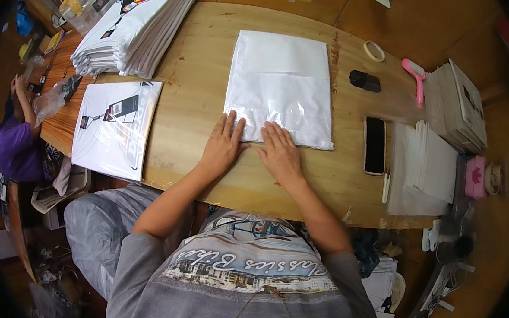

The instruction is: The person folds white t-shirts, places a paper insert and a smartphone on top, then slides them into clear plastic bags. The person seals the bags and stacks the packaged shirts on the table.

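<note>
A folded white T-shirt in a clear plastic bag (280,82) lies flat in the middle of the wooden table (193,93). A paler rectangular panel shows on its upper half, and the plastic shines along the near edge. My left hand (225,144) rests on that edge near its left corner, fingers stretched forward. Beside it, my right hand (280,152) lies flat across the middle of the same edge, fingers extended. Neither hand grips anything. To the left, another bagged white T-shirt (115,125) with a black hang tag lies near the table's front edge.
At the back left rises a stack of folded white T-shirts (138,34). Rightward are a tape roll (374,51), a black object (365,81), a pink-handled roller (417,82), a phone (374,146), clear bags (426,168) and a paper stack (456,107). A person in purple (19,150) sits far left.
</note>
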